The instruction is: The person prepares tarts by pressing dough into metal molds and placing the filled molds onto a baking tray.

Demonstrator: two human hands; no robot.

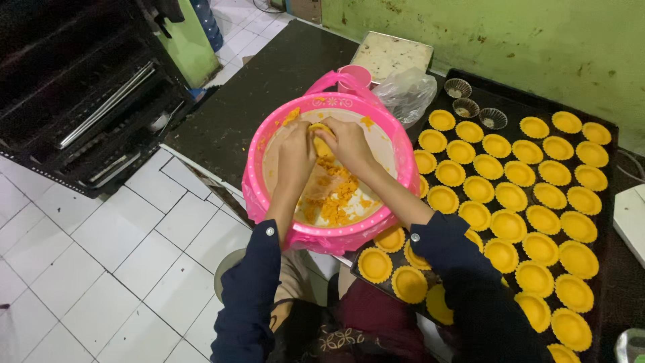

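Note:
A large pink plastic basin sits at the edge of a dark counter, with crumbly orange dough in its bottom. Both of my hands are inside it. My left hand and my right hand press together around one small lump of orange dough near the basin's far side. Dark blue sleeves cover both forearms. To the right lies a black baking tray filled with several rows of small tart tins lined with orange dough.
Three unlined metal tart tins stand at the tray's far corner. A clear plastic bag, a pink cup and a flat box lie behind the basin. A dark rack stands at the left over white floor tiles. The green wall is behind.

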